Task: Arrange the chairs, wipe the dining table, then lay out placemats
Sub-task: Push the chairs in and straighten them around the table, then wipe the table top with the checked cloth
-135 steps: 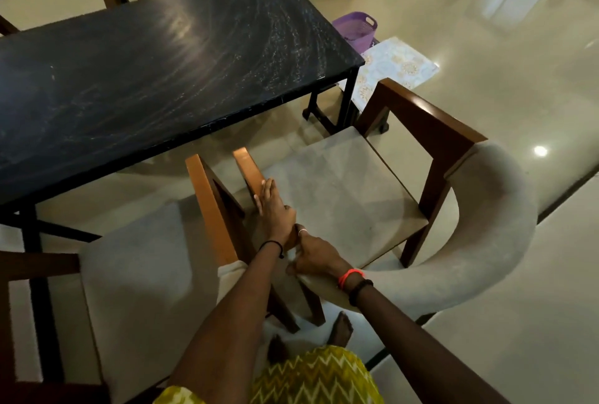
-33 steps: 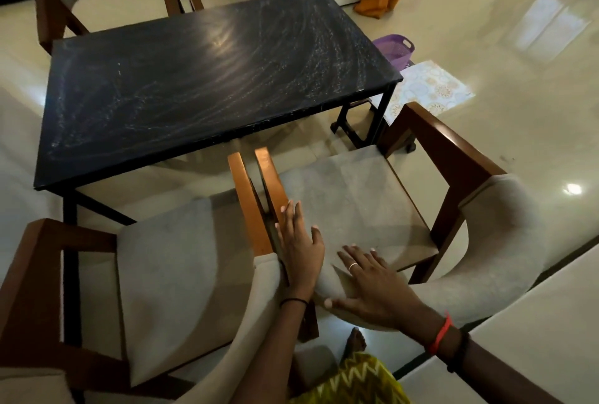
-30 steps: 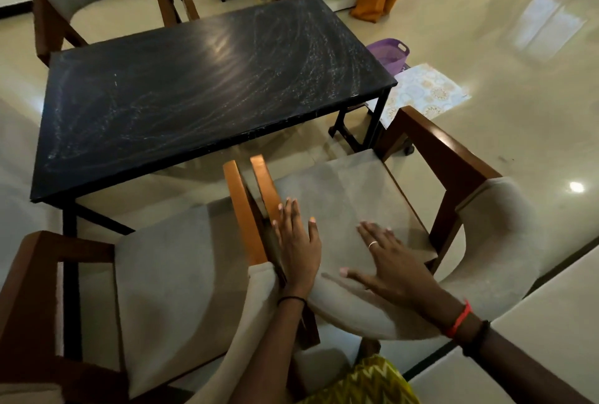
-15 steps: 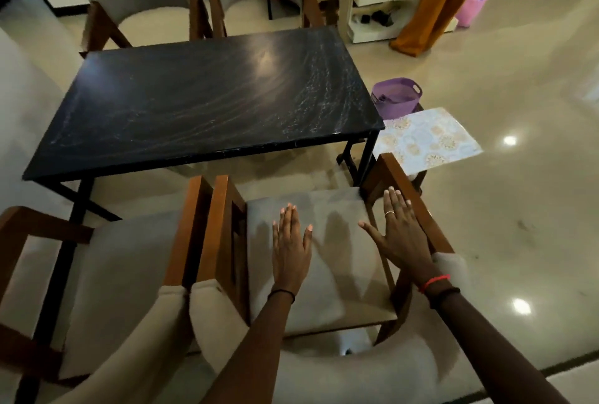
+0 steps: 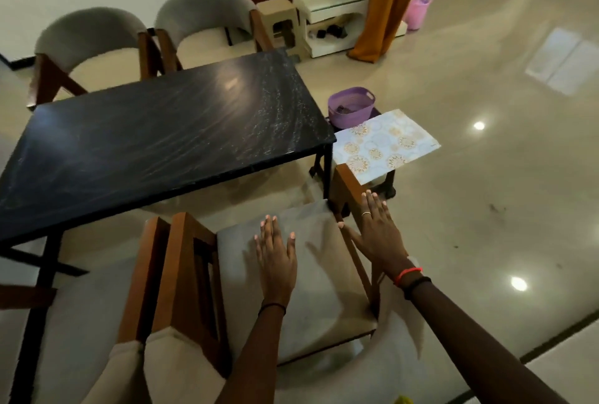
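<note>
The right hand (image 5: 379, 236) moved onto chair armrest (image 5: 344, 184), left hand (image 5: 275, 256) over seat (image 5: 319, 293).

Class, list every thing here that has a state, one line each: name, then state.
near right chair: upright, seat short of the table.
left hand: open, fingers straight, over its seat.
right hand: open, over its right armrest.
dining table: top bare, streaky.
placemat: flat, beside the table, not on it.
purple basket: upright.
</note>
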